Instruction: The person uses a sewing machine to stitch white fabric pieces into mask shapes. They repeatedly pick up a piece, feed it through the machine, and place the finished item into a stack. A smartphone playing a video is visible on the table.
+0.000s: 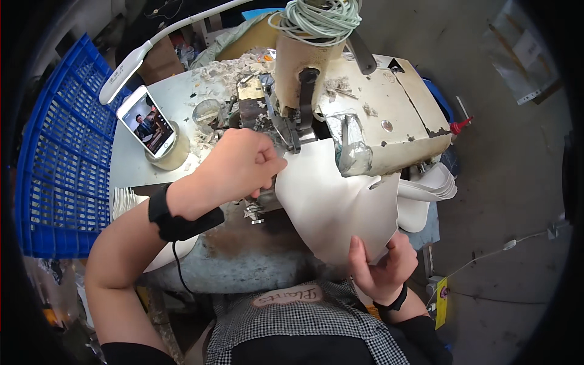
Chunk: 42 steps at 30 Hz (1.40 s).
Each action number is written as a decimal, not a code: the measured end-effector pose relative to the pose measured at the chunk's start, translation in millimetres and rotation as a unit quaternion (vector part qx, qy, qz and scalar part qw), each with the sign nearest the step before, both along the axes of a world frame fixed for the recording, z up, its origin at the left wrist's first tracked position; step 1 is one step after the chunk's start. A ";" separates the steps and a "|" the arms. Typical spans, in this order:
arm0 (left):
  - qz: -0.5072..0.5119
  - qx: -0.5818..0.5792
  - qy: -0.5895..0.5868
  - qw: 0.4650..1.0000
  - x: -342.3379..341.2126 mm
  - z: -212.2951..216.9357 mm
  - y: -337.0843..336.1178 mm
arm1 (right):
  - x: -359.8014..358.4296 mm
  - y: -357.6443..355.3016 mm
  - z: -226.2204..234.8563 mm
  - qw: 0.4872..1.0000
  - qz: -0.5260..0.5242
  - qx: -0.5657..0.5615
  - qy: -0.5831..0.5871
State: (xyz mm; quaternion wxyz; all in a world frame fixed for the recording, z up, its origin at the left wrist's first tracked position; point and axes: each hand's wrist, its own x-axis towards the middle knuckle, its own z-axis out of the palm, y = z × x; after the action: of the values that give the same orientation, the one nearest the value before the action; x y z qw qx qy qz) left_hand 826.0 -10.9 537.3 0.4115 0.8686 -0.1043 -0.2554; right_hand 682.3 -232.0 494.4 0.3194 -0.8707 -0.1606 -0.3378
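A white shoe-upper piece [331, 198], of leather or something like it, lies curved across the front of a beige skiving or sewing machine [389, 121]. Its far edge sits under the metal presser foot [302, 137]. My left hand [240, 164] is closed, its fingertips at the piece's left edge beside the foot; what lies between them is partly hidden. At the near right edge, my right hand [386, 264] pinches the piece between thumb and curled fingers.
A phone [147, 125] leans on a round tin [170, 152] at the left, under a white lamp [125, 70]. A blue crate [61, 164] stands far left. More white pieces lie stacked at the right [426, 185] and left [125, 201]. Scraps [237, 67] litter the machine table.
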 end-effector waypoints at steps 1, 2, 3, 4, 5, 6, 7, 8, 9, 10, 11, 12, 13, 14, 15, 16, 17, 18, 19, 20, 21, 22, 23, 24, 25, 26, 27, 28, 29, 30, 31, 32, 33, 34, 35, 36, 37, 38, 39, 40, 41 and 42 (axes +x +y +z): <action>-0.004 0.013 0.006 1.000 -2.1 3.3 0.2 | -0.1 -3.3 -0.9 1.000 -0.011 0.012 -0.002; -0.024 0.010 -0.002 1.000 -5.0 3.0 3.3 | -3.0 -8.0 -2.4 0.999 -0.027 0.031 0.012; -0.043 0.007 -0.009 0.999 -9.4 0.3 9.2 | -7.3 -13.0 -4.8 0.997 -0.043 0.050 0.027; -0.062 0.004 -0.016 0.998 -14.3 -1.3 11.7 | -10.6 -16.2 -6.0 0.995 -0.060 0.069 0.042; -0.091 0.021 0.023 0.995 -20.0 1.4 10.7 | -12.9 -17.3 -2.8 0.992 -0.074 0.097 0.029; -0.101 0.008 -0.009 0.995 -30.9 -3.3 13.7 | -17.4 -17.5 3.6 0.989 -0.033 0.131 0.063; -0.121 -0.007 -0.040 0.992 -40.0 -9.1 12.7 | -24.0 -20.0 5.1 0.980 -0.059 0.184 0.052; -0.141 -0.022 -0.071 0.987 -44.8 -10.9 11.4 | -29.6 -21.4 6.8 0.967 -0.086 0.238 0.039; -0.172 -0.040 -0.074 0.982 -49.5 10.6 -3.4 | -29.8 -21.7 10.6 0.948 -0.089 0.305 0.025; -0.190 -0.090 -0.169 0.963 -57.0 1.5 -14.3 | -31.4 -28.9 12.9 0.937 -0.079 0.341 0.011; -0.258 -0.124 -0.219 0.933 -67.2 3.6 -22.8 | -31.5 -37.1 11.6 0.923 -0.083 0.376 0.012; -0.282 -0.145 -0.303 0.899 -79.9 5.0 -40.1 | -33.3 -45.8 7.6 0.909 -0.097 0.405 0.009; -0.269 -0.236 -0.274 0.893 -90.8 5.5 -60.6 | -36.1 -54.0 0.2 0.899 -0.062 0.433 0.011; -0.278 -0.298 -0.271 0.872 -97.4 4.7 -78.7 | -39.6 -61.7 -5.3 0.888 -0.026 0.459 0.013; -0.303 -0.270 -0.298 0.864 -100.8 8.6 -95.4 | -43.6 -63.9 -6.1 0.808 -0.045 0.586 0.033; -0.324 -0.240 -0.327 0.855 -104.3 12.3 -107.8 | -49.0 -76.2 -12.7 0.740 0.000 0.669 0.070; -0.323 -0.234 -0.321 0.859 -106.2 12.1 -119.1 | -53.8 -81.5 -13.2 0.721 -0.006 0.687 0.086; -0.330 -0.223 -0.324 0.858 -107.3 11.4 -127.9 | -57.6 -85.7 -13.6 0.699 -0.011 0.707 0.103; -0.336 -0.210 -0.326 0.858 -109.7 11.1 -135.6 | -63.3 -91.3 -17.3 0.685 -0.011 0.719 0.115; -0.342 -0.198 -0.329 0.858 -112.1 11.3 -143.4 | -67.3 -93.7 -16.7 0.663 -0.008 0.738 0.125; -0.349 -0.205 -0.330 0.853 -114.2 11.3 -151.4 | -72.6 -99.1 -20.2 0.641 -0.010 0.757 0.122; -0.356 -0.188 -0.339 0.850 -117.2 10.0 -158.8 | -76.7 -104.6 -27.2 0.616 -0.005 0.778 0.121; -0.361 -0.172 -0.350 0.847 -119.9 7.6 -166.8 | -81.0 -109.6 -31.7 0.602 0.009 0.789 0.121; -0.367 -0.156 -0.360 0.844 -121.4 5.7 -174.0 | -84.2 -113.2 -34.2 0.588 0.024 0.799 0.121; -0.372 -0.158 -0.368 0.837 -121.9 4.7 -180.7 | -86.0 -115.1 -34.7 0.574 0.029 0.812 0.104; -0.380 -0.153 -0.373 0.833 -123.5 3.3 -186.9 | -89.1 -119.0 -37.6 0.562 0.031 0.820 0.100; -0.389 -0.147 -0.378 0.827 -125.0 1.7 -192.5 | -91.6 -123.7 -42.5 0.550 0.033 0.829 0.094; -0.397 -0.141 -0.383 0.822 -126.0 -0.1 -198.5 | -93.7 -128.4 -46.8 0.538 0.036 0.837 0.089; -0.401 -0.142 -0.394 0.814 -126.5 -2.5 -205.0 | -95.1 -132.6 -49.4 0.538 0.038 0.838 0.084; -0.400 -0.137 -0.405 0.811 -126.8 -6.0 -207.9 | -95.8 -135.8 -53.8 0.560 0.027 0.825 0.071; -0.398 -0.132 -0.415 0.807 -126.5 -10.2 -211.1 | -96.3 -139.8 -58.6 0.581 0.017 0.811 0.060; -0.402 -0.158 -0.427 0.794 -123.8 -13.9 -217.6 | -96.2 -144.6 -63.6 0.602 0.007 0.797 0.051; -0.403 -0.179 -0.436 0.784 -119.3 -19.0 -224.5 | -98.8 -150.7 -70.7 0.623 -0.007 0.782 0.030; -0.401 -0.195 -0.445 0.777 -115.3 -26.7 -228.5 | -100.8 -160.0 -81.0 0.637 -0.035 0.770 0.018; -0.383 -0.203 -0.458 0.776 -114.1 -38.3 -234.5 | -105.1 -167.7 -89.0 0.630 -0.055 0.774 0.006; -0.383 -0.169 -0.460 0.783 -109.5 -49.5 -235.4 | -105.0 -171.1 -96.0 0.622 -0.072 0.780 -0.003; -0.383 -0.136 -0.462 0.788 -103.7 -59.6 -235.9 | -98.8 -170.6 -99.1 0.651 -0.067 0.756 -0.007; -0.381 -0.101 -0.463 0.794 -99.4 -69.9 -234.2 | -92.1 -169.4 -106.6 0.638 -0.088 0.765 0.012; -0.366 -0.076 -0.454 0.809 -95.5 -80.5 -230.3 | -83.8 -167.9 -115.0 0.630 -0.111 0.768 0.031; -0.337 -0.071 -0.464 0.816 -92.7 -90.1 -227.0 | -72.4 -163.2 -124.2 0.617 -0.126 0.775 0.056; -0.306 -0.065 -0.474 0.823 -91.7 -98.2 -227.7 | -63.9 -163.0 -126.9 0.601 -0.116 0.786 0.085; -0.273 -0.043 -0.481 0.832 -90.1 -102.9 -220.4 | -55.9 -160.7 -134.3 0.607 -0.100 0.781 0.108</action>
State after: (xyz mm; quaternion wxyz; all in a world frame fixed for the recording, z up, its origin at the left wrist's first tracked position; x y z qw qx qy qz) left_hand 735.9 -231.3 434.4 0.2598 0.7995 -0.5326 0.0977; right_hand 626.4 -392.7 360.1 0.8574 -0.3316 0.2881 -0.2681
